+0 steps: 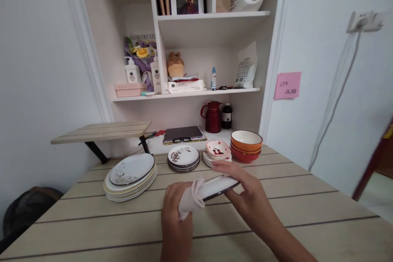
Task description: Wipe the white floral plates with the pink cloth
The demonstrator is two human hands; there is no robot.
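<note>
A white plate with a dark rim [218, 186] is held tilted above the table between both hands. My left hand [173, 204] is closed around its left edge through a pale pink cloth [192, 199], which is folded over that edge. At the opposite edge my right hand [245, 190] grips the plate, thumb on one side and fingers on the other. Beyond the hands stand a stack of small dark-rimmed plates [183, 156], a stack of small dishes topped by a pink-rimmed square bowl [217, 148], and stacked orange and red bowls [246, 143].
Large plates [132, 172] are stacked on the left of the slatted table [294, 229]. A small raised shelf [101, 131] stands behind them. At the back are a laptop [183, 133], glasses [181, 139], a red jug [213, 118] and a dark bottle [226, 116].
</note>
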